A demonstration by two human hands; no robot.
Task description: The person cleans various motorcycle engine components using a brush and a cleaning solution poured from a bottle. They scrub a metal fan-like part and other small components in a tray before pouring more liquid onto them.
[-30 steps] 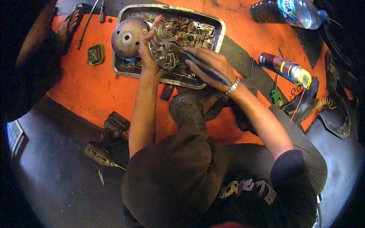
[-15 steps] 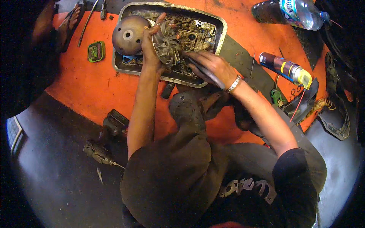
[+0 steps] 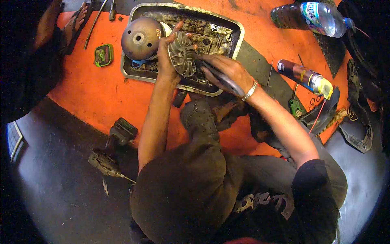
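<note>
A finned metal pulley face (image 3: 183,57) is tilted on edge in my left hand (image 3: 165,59), whose fingers wrap its rim and back. My right hand (image 3: 231,73) is closed round a dark tool with a smooth grey handle (image 3: 225,81). The tool's far end reaches the right side of the fins; its tip is too dark to make out. Both hands are over a grimy metal tray (image 3: 240,42) with dark, wet residue inside. At the tray's left sits a round metal clutch bell (image 3: 140,38) with holes in its face, close beside my left hand.
A spray can (image 3: 298,75) and a clear water bottle (image 3: 325,19) lie to the right. A green-handled tool (image 3: 295,107) is below the can. To the left are a small green tin (image 3: 104,55) and a cordless driver (image 3: 107,162). Another person's foot (image 3: 77,20) is at upper left.
The pulley face has turned in my left hand, so its finned side shows more openly. My right hand and the dark tool have shifted slightly against it.
</note>
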